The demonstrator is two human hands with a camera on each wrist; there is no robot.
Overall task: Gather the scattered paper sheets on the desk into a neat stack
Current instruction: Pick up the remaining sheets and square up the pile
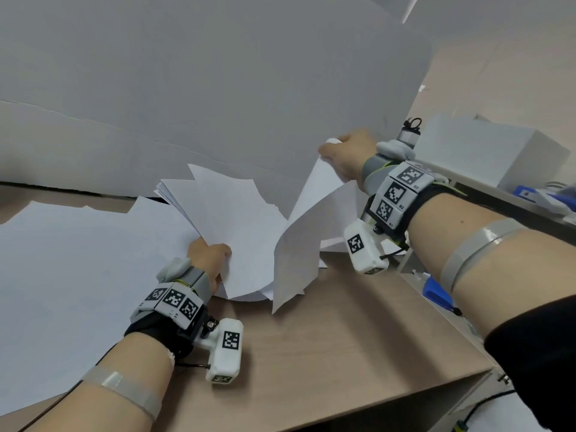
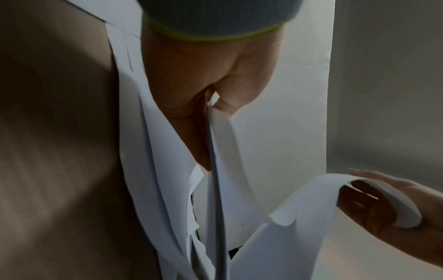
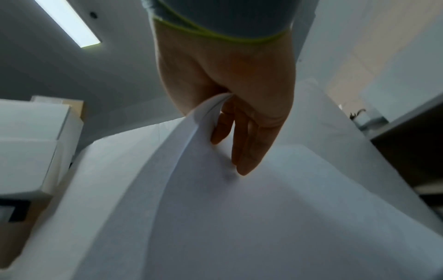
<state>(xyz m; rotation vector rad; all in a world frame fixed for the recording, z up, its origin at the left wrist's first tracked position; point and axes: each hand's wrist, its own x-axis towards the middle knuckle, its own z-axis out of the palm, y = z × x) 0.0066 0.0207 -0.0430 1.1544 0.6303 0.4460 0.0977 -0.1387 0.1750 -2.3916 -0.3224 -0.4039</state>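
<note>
My left hand grips a fanned bundle of white paper sheets near the middle of the wooden desk, thumb on top. In the left wrist view the left hand pinches the bundle's edge. My right hand is raised at the right and pinches the top corner of a lifted, curling sheet. The right wrist view shows the right hand with that sheet hanging below. More loose sheets lie flat on the desk at the left.
A large grey board stands behind the desk. A white box sits on a shelf at the right, with blue items beside it. The desk's right edge drops off near my right forearm.
</note>
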